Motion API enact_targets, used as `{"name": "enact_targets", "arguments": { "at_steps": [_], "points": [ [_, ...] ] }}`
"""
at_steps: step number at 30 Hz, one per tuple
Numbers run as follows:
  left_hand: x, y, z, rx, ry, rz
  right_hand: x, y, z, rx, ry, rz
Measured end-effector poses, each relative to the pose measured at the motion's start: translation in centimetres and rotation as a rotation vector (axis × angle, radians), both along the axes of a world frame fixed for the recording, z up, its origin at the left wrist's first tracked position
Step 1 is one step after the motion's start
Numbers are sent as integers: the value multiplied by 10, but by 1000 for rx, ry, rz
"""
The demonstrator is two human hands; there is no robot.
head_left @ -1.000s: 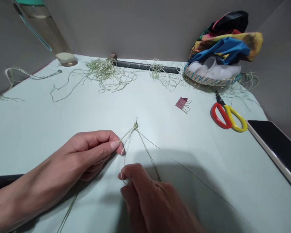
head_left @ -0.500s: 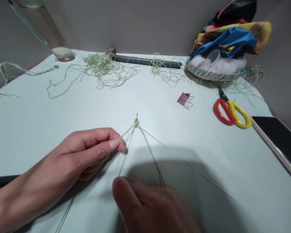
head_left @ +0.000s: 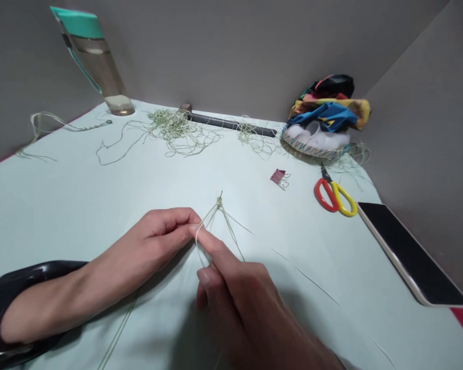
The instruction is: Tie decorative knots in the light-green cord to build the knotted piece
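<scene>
A small knot (head_left: 219,201) in thin pale green cord sits above my hands, with several strands fanning down from it over the pale sheet. My left hand (head_left: 156,237) pinches one strand (head_left: 207,217) between thumb and fingertips. My right hand (head_left: 235,293) is close against it, its index finger reaching the left fingertips. A thin loop of cord (head_left: 199,250) hangs at the right fingers, and they appear to hold it, though the grip is partly hidden. One long strand (head_left: 293,265) runs off to the lower right, and another (head_left: 118,334) trails below my left forearm.
Loose tangles of green cord (head_left: 175,131) lie at the back, near a dark rod (head_left: 231,125). A water bottle (head_left: 96,67) stands back left. Back right are a woven basket (head_left: 316,149) with cloth, a pink binder clip (head_left: 280,177), red-and-yellow scissors (head_left: 334,198) and a phone (head_left: 411,252).
The whole view has widened, so objects look smaller and farther away. My right hand has risen to meet my left fingertips, and the cord loop has drawn up against it.
</scene>
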State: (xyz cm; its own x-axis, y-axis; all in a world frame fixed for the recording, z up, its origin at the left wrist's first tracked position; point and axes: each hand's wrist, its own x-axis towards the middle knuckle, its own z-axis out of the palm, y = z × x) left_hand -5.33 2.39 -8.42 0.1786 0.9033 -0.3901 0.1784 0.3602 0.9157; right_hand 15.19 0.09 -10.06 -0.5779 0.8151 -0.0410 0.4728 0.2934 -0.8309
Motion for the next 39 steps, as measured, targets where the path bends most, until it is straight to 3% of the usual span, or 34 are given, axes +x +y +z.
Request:
{"name": "enact_targets", "arguments": {
  "at_steps": [6, 13, 20, 25, 30, 34, 39],
  "points": [
    [3, -1, 2, 79, 58, 52, -11, 10, 9, -107, -63, -101],
    [3, -2, 1, 94, 4, 89, -10, 5, 17, 104, -354, 40],
    [-1, 2, -8, 168, 12, -12, -28, -1, 29, 177, -380, 83],
    [-4, 5, -15, 316, 86, -140, -32, 30, 46, 236, -343, 18],
    [-5, 2, -12, 380, 180, -214, -28, 65, 61, 318, -364, -9],
    [-2, 2, -10, 393, 235, -200, -25, 78, 67, 374, -424, 79],
    [-1, 8, -22, 333, 234, -179, -31, 96, 81, 461, -478, 234]
  ]
}}
